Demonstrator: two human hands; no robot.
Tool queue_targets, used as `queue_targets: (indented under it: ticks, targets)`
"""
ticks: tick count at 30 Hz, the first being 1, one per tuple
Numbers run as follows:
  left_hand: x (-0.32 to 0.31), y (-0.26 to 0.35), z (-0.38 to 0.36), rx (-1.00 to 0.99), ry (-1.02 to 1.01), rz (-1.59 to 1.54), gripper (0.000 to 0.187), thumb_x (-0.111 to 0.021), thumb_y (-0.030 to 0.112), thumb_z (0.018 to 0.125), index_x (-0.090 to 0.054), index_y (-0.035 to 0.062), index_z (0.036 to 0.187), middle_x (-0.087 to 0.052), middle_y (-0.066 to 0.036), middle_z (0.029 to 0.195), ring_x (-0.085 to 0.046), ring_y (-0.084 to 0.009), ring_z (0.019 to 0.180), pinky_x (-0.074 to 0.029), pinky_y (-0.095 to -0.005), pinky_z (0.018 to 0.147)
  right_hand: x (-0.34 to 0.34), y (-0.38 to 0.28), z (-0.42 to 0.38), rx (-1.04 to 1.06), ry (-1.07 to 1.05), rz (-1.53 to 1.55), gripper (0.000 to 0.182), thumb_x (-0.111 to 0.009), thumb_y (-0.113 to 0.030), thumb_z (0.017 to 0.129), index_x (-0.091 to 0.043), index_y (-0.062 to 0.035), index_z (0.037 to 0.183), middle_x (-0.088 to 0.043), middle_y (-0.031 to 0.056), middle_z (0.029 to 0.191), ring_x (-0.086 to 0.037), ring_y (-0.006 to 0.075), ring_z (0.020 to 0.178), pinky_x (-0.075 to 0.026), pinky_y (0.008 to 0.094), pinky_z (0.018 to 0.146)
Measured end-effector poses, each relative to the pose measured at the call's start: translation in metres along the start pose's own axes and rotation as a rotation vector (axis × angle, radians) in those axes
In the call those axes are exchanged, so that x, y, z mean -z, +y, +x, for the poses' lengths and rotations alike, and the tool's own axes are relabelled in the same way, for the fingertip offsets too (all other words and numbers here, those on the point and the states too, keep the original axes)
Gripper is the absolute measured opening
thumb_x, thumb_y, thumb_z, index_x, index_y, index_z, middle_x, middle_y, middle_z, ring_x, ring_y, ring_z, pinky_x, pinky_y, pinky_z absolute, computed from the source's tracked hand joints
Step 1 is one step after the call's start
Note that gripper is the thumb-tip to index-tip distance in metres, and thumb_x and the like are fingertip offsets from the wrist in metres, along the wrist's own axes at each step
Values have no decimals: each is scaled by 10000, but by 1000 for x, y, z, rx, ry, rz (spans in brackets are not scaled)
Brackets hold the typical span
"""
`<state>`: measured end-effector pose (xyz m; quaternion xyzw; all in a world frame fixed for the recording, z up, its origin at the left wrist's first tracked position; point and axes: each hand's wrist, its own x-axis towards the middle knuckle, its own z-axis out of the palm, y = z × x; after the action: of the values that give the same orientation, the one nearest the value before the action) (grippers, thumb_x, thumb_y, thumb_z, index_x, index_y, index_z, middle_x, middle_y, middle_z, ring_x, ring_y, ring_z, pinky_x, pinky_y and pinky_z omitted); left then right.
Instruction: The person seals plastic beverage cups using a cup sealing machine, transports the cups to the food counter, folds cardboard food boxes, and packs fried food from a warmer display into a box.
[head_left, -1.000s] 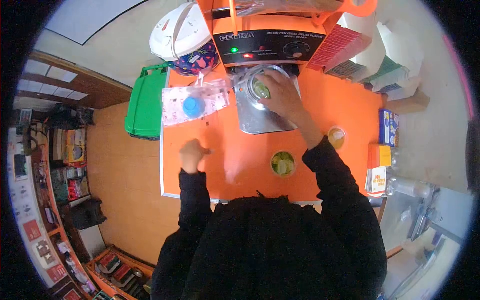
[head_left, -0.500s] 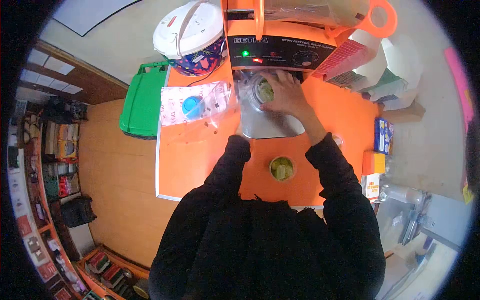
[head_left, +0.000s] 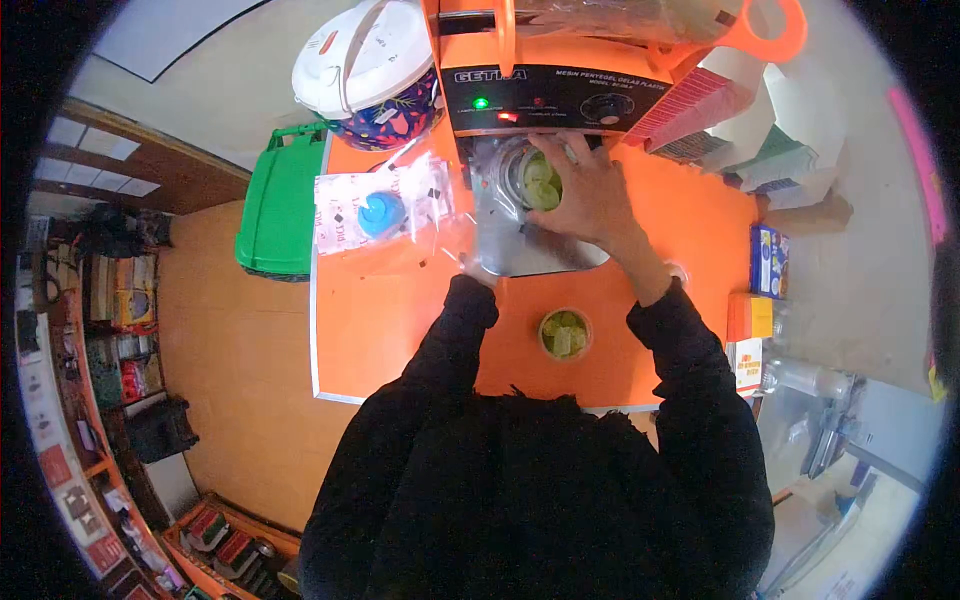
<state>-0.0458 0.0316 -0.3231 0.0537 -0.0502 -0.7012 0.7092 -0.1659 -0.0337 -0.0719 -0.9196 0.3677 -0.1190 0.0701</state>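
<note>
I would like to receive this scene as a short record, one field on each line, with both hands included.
Machine: orange sealing machine, black panel, green light and red light lit
Right hand: curved around a cup of green slices, at the metal tray; firmness of grip unclear
Left hand: by the tray's near left corner, partly hidden; grip unclear
Second cup: green contents, on the orange table, nearer the person's body than the tray
Left of machine: blue round object on a printed sheet

Loose black top (head_left: 540, 490), long sleeves (head_left: 694, 365) of same black, cuffs (head_left: 660, 312) creased; right hand (head_left: 594, 196) bare
</note>
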Motion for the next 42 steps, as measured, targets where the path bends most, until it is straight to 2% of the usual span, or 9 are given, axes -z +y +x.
queue_targets:
  ticks: [10, 14, 19, 26, 28, 32, 34, 38, 42]
  targets:
    - [-51, 25, -45, 17, -80, 173, 310, -392, 238, 869, -435, 45, 1107, -514, -85, 1069, -505, -202, 987, -427, -326, 839, 76, 23, -30, -102, 100, 153, 699, -701, -332, 502, -444, -148, 1126, -439, 110, 1025, -517, 298, 892, -444, 393, 725]
    - [-58, 27, -91, -68, 543, 324, 451, -479, 273, 802, -383, 52, 1183, -465, -100, 1128, -470, -251, 1040, -407, -382, 869, 80, 61, -47, -351, -53, -96, 620, -688, -354, 513, -466, -117, 1042, -447, 123, 999, -544, 300, 850, -458, 393, 707]
    - [-137, 45, -88, -176, 296, 950, 627, -544, 259, 781, -236, 131, 1312, -357, -130, 1229, -363, -252, 1149, -321, -412, 946, -30, 123, -61, -569, -236, -165, 687, -694, -374, 526, -412, -120, 1099, -426, 146, 1033, -564, 342, 799, -470, 410, 665]
    - [-180, 74, -78, -351, 379, 344, 485, -550, 221, 789, -359, 110, 1220, -360, -168, 1212, -404, -302, 1094, -366, -403, 906, -76, 114, -105, -544, -48, -315, 717, -705, -416, 562, -394, -104, 1128, -401, 152, 1117, -542, 367, 815, -460, 413, 694]
    - [-156, 83, -79, -195, 600, 486, 363, -524, 225, 813, -435, 98, 1141, -437, -148, 1150, -489, -267, 987, -434, -364, 812, -61, 103, -117, -439, 115, -474, 707, -700, -420, 573, -403, -92, 1124, -401, 158, 1127, -538, 374, 807, -457, 410, 702]
    - [-102, 70, -127, 108, 600, 862, 378, -516, 282, 820, -474, 47, 1113, -517, -135, 1104, -524, -204, 978, -428, -333, 763, -23, 39, -152, -440, -314, 363, 665, -707, -397, 569, -455, -32, 1064, -407, 196, 1145, -456, 366, 982, -394, 448, 804]
    - [-84, 70, -150, 523, 267, 1738, 465, -573, 329, 776, -475, -4, 1087, -563, -111, 1023, -535, -175, 945, -429, -310, 736, -40, 7, -170, -231, -471, 345, 717, -719, -369, 554, -418, -81, 1137, -360, 204, 1192, -383, 383, 1060, -364, 483, 817]
    - [-199, 75, -122, 734, 350, 1352, 580, -645, 382, 696, -470, -10, 1086, -539, -150, 1042, -500, -209, 1003, -415, -333, 772, -86, -29, -194, -158, -304, -87, 819, -733, -257, 518, -338, -150, 1227, -314, 190, 1223, -361, 401, 1078, -368, 468, 836]
    - [-214, 47, -72, -418, 580, 2192, 812, -737, 358, 588, -347, -38, 1179, -344, -246, 1223, -392, -317, 1112, -376, -362, 860, -92, -23, -188, -258, -454, 53, 852, -729, -207, 502, -301, -182, 1239, -292, 192, 1189, -358, 419, 1052, -416, 478, 776]
